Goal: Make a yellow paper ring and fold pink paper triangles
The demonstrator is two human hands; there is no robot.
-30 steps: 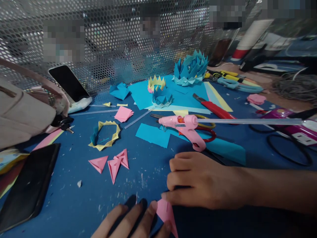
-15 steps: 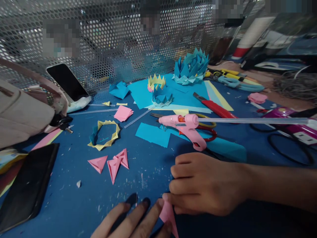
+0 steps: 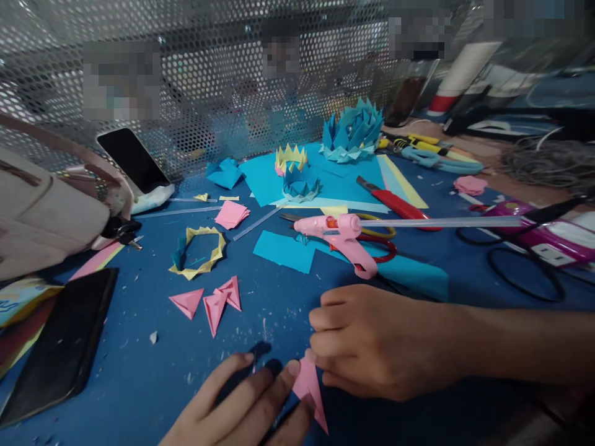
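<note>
A folded piece of pink paper (image 3: 308,383) lies near the table's front edge between my hands. My left hand (image 3: 246,399) holds its lower left side with the index finger and thumb, the other fingers stretched over the table. At its upper tip, my right hand (image 3: 357,344) is closed in a pinch on the paper. Three folded pink paper triangles (image 3: 186,302) lie farther left, two overlapping. Behind my right hand rests a pink glue gun (image 3: 332,229) with a long clear glue stick (image 3: 437,222).
Scissors (image 3: 379,248) lie under the glue gun, near a red cutter knife (image 3: 404,207). A yellow and blue paper ring (image 3: 222,248), pink squares (image 3: 232,214) and a blue paper flower (image 3: 351,133) sit farther back. A black phone (image 3: 60,353) lies left; a purple power strip (image 3: 534,232) right.
The view has shifted slightly. My left fingers have spread a little, showing more of the pink paper. My right hand keeps its pinch at the tip.
</note>
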